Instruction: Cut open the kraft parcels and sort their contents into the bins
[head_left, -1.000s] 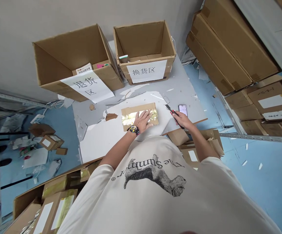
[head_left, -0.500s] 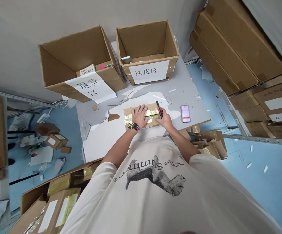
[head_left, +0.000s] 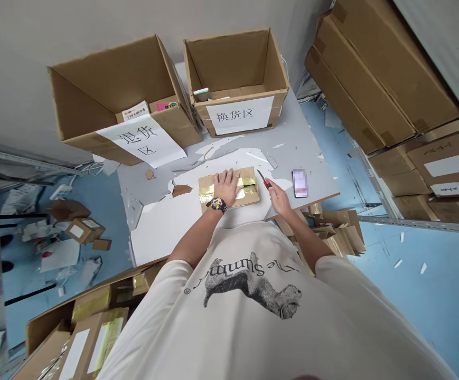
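Note:
A small cardboard parcel (head_left: 249, 196) with shiny yellowish tape lies flat on the white sheet on the table, a dark slit showing along its tape at the right. My left hand (head_left: 226, 189), a watch at its wrist, rests on the parcel's top with the fingers spread. Just right of the parcel and apart from it, my right hand (head_left: 279, 197) is closed round a red and black utility knife (head_left: 267, 183). The knife's blade points up and to the left.
Two open cardboard boxes (head_left: 124, 87) (head_left: 235, 63) with paper signs stand at the table's back. A phone (head_left: 300, 183) lies on the table (head_left: 320, 174) at the right. Cartons (head_left: 380, 79) are stacked at the right, and more boxes (head_left: 90, 338) sit at the lower left.
My right hand with the knife has moved right, off the parcel's right end. My left hand stays on the parcel. The whole view has shifted slightly.

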`<state>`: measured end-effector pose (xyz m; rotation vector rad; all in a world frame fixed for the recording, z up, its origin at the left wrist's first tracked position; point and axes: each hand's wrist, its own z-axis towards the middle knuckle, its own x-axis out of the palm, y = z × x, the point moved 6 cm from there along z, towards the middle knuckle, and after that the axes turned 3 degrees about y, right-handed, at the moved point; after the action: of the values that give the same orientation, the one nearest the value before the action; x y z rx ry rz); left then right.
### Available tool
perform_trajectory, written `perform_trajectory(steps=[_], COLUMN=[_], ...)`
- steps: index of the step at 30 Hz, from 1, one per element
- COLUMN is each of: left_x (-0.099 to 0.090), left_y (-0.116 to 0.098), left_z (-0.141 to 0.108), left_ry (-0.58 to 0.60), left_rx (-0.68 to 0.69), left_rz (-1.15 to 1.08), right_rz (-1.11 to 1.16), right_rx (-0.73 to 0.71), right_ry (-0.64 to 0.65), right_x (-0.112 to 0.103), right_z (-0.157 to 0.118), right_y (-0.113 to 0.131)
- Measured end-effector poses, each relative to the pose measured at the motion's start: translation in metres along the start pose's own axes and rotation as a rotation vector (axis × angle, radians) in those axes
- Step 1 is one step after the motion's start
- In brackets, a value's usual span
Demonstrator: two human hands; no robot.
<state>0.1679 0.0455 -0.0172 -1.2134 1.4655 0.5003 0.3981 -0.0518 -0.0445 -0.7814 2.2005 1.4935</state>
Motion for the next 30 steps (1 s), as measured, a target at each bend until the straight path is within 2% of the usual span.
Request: perform_trajectory(steps=[3,9,15,19,25,30], left_x=[-0.004,-0.008,-0.002,-0.001,-0.004,-0.003], left_y=[0.000,0.002,0.003,0.004,0.003,0.004], left_z=[0.002,0.006,0.003,0.003,0.003,0.003], left_ry=[0.002,0.002,-0.036,-0.019,-0.002,-0.049], left_rx=[0.004,0.011,0.037,0.026,0.015,0.049], left_rz=[-0.016,-0.011,-0.016,-0.020,-0.012,-0.034], right_rz=[-0.151,-0.480,-0.672,-0.729,-0.749,-0.799], right_rx=[-0.089,-0.246,-0.237,-0.223,-0.185,-0.168], right_ry=[-0.125,-0.027,0.054,0.042,0.017,0.012], right_x=[-0.031,-0.060,-0.051,-0.043,-0.043,-0.039], right_z=[-0.012,-0.024,-0.009,-0.003,-0.014,-0.009], right_y=[-0.007,-0.012,0.007,0.019,0.012,0.014])
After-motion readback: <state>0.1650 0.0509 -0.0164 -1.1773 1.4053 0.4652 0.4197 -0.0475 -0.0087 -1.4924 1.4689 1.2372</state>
